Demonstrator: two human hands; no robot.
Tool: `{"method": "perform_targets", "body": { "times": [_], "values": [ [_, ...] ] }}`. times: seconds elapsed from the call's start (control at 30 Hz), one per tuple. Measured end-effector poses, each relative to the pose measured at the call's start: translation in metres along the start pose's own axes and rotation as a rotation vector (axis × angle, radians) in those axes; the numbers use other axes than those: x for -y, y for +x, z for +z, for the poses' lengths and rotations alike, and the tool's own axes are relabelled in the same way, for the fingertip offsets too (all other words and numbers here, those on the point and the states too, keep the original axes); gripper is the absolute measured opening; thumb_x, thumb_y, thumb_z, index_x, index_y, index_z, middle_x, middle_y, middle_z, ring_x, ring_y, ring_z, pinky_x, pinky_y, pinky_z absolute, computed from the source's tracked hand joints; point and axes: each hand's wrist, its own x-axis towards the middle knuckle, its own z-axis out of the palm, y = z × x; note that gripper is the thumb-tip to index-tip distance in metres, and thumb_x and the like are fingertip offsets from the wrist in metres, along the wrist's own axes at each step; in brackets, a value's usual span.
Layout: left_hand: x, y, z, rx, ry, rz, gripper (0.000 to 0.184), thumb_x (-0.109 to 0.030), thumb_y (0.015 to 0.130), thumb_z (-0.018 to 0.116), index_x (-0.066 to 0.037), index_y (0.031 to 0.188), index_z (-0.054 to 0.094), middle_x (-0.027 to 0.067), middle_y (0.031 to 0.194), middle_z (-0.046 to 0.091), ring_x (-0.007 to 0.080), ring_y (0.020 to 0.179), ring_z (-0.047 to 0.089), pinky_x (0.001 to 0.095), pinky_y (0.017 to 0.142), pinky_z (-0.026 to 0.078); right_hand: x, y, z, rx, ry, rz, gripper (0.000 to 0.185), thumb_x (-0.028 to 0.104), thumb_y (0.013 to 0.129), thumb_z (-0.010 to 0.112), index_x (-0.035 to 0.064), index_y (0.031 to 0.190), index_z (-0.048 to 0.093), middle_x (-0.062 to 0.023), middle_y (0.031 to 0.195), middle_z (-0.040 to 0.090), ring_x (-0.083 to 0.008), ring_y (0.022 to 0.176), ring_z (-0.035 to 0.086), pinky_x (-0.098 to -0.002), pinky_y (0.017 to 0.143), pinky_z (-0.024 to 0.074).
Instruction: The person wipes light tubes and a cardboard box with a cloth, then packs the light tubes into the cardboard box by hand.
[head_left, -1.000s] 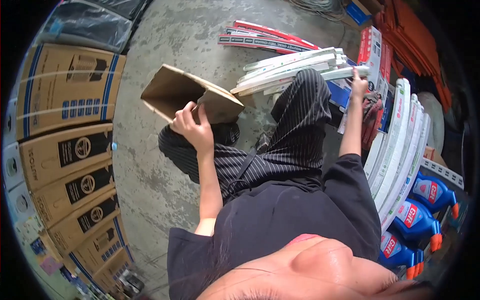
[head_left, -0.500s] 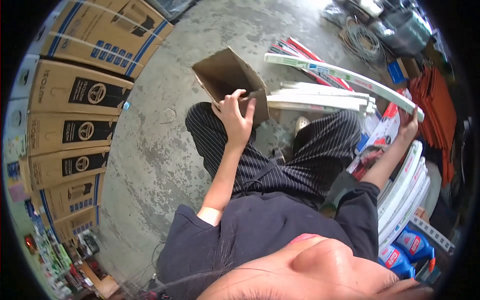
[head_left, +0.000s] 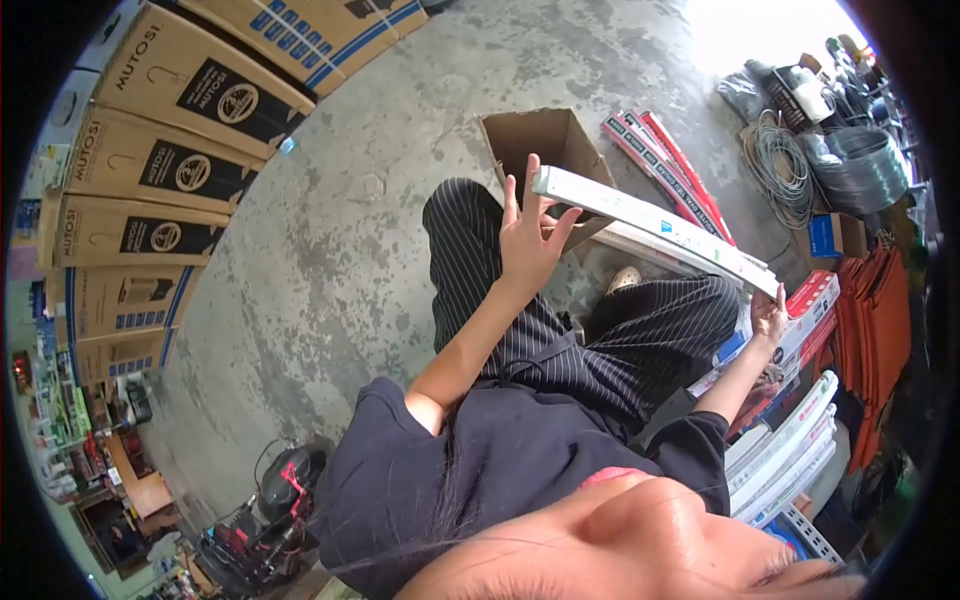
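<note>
A long narrow white box (head_left: 650, 222) is raised across the space above my lap, tilted with its left end higher in view. My right hand (head_left: 768, 318) grips its right end. Near the other end, my left hand (head_left: 530, 240) has its fingers spread, the index finger pointing up beside the box end; whether it touches is unclear. Behind that end stands an open cardboard box (head_left: 497, 140), next to my left knee. The long box partly covers its front. More long white boxes (head_left: 640, 243) lie beneath the raised one, mostly hidden.
Red and white long boxes (head_left: 670, 170) lie on the concrete floor beyond. To the right are coiled wire (head_left: 780, 165), folded orange material (head_left: 870, 340) and a stack of white long boxes (head_left: 785, 450). Large cartons (head_left: 160, 170) line the left side.
The long white box has swung lower and closer, its left end now by my left hand. My left hand has let go of the cardboard box and spread its fingers. My view has shifted.
</note>
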Motion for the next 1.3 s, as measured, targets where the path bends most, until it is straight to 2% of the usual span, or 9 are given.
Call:
{"method": "perform_targets", "body": {
  "times": [0.4, 0.47, 0.6, 0.77, 1.0, 1.07, 1.17, 1.2, 1.3],
  "values": [
    [0.007, -0.012, -0.003, 0.003, 0.055, 0.032, 0.067, -0.016, 0.083, 0.065, -0.01, 0.142, 0.033, 0.0024, 0.077, 0.068, 0.0138, 0.067, 0.066, 0.0498, 0.112, 0.013, 0.006, -0.005, -0.046, -0.205, -0.043, 0.099, 0.029, 0.016, 0.092, 0.054, -0.0052, 0.112, 0.056, -0.019, 0.112, 0.062, -0.0315, 0.104, 0.061, -0.0467, 0.091, 0.051],
    [0.007, -0.013, -0.002, 0.002, 0.025, 0.03, 0.067, -0.014, 0.083, 0.064, -0.008, 0.142, 0.032, -0.0004, 0.069, 0.065, 0.0146, 0.068, 0.066, 0.0523, 0.112, 0.013, 0.016, -0.004, -0.052, -0.242, -0.063, 0.054, 0.03, 0.017, 0.092, 0.055, -0.0055, 0.111, 0.056, -0.0193, 0.11, 0.063, -0.0317, 0.103, 0.062, -0.046, 0.089, 0.0519],
    [0.001, -0.032, -0.003, 0.0, 0.05, 0.036, 0.057, -0.013, 0.084, 0.064, 0.003, 0.132, 0.037, -0.001, 0.081, 0.067, 0.0151, 0.079, 0.065, 0.0515, 0.112, 0.01, 0.066, -0.006, -0.06, -0.127, -0.182, -0.14, 0.028, 0.019, 0.091, 0.056, -0.0051, 0.106, 0.057, -0.0192, 0.104, 0.064, -0.0311, 0.093, 0.065, -0.0437, 0.081, 0.0558],
    [0.011, -0.064, -0.02, -0.045, 0.025, -0.038, 0.037, -0.008, 0.075, 0.07, 0.0, 0.102, 0.046, 0.0064, 0.074, 0.06, 0.0216, 0.074, 0.062, 0.053, 0.114, 0.006, 0.129, -0.065, 0.051, 0.046, -0.274, -0.426, 0.032, 0.024, 0.092, 0.055, -0.0044, 0.107, 0.057, -0.0183, 0.106, 0.064, -0.0312, 0.097, 0.062, -0.046, 0.086, 0.0518],
    [0.015, -0.062, -0.035, 0.049, 0.049, 0.05, 0.028, -0.005, 0.073, 0.071, -0.001, 0.093, 0.052, 0.006, 0.075, 0.065, 0.0235, 0.075, 0.065, 0.0561, 0.112, 0.011, 0.21, -0.108, 0.182, 0.324, -0.47, -0.511, 0.04, 0.022, 0.091, 0.053, -0.0076, 0.118, 0.051, -0.0223, 0.124, 0.05, -0.0341, 0.116, 0.049, -0.0505, 0.099, 0.0393],
    [0.007, -0.061, -0.032, 0.03, -0.023, -0.002, 0.02, -0.006, 0.073, 0.071, -0.005, 0.089, 0.058, 0.0034, 0.078, 0.065, 0.0207, 0.073, 0.065, 0.0551, 0.112, 0.012, 0.173, -0.144, 0.265, 0.416, -0.689, -0.818, 0.027, 0.037, 0.087, 0.061, 0.011, 0.093, 0.058, -0.0089, 0.088, 0.062, -0.0242, 0.084, 0.06, -0.0442, 0.08, 0.0477],
    [0.0, -0.064, -0.024, 0.096, 0.095, 0.148, 0.022, -0.012, 0.076, 0.071, -0.014, 0.097, 0.065, -0.0026, 0.084, 0.065, 0.0154, 0.078, 0.063, 0.0544, 0.111, 0.011, 0.152, -0.177, 0.335, 0.464, -0.635, -1.012, 0.018, 0.026, 0.087, 0.061, 0.0097, 0.093, 0.057, -0.0079, 0.088, 0.062, -0.0254, 0.085, 0.061, -0.0427, 0.082, 0.047],
    [0.0, -0.07, -0.02, 0.142, 0.105, 0.141, 0.029, -0.014, 0.072, 0.074, -0.016, 0.1, 0.068, -0.0019, 0.088, 0.066, 0.0149, 0.084, 0.063, 0.0539, 0.112, 0.003, 0.106, -0.195, 0.403, -0.084, -0.354, -1.068, 0.018, 0.024, 0.087, 0.061, 0.0102, 0.097, 0.057, -0.0078, 0.092, 0.063, -0.0255, 0.09, 0.061, -0.0427, 0.084, 0.0465],
    [-0.007, -0.078, -0.011, 0.184, 0.127, 0.137, 0.031, -0.01, 0.07, 0.074, -0.017, 0.1, 0.068, -0.003, 0.09, 0.065, 0.0145, 0.087, 0.062, 0.0547, 0.112, 0.002, 0.029, -0.231, 0.448, -0.047, -0.743, -1.083, 0.021, 0.023, 0.088, 0.06, 0.0081, 0.102, 0.057, -0.0103, 0.098, 0.062, -0.0268, 0.093, 0.06, -0.0428, 0.085, 0.0477]
  ]
}}
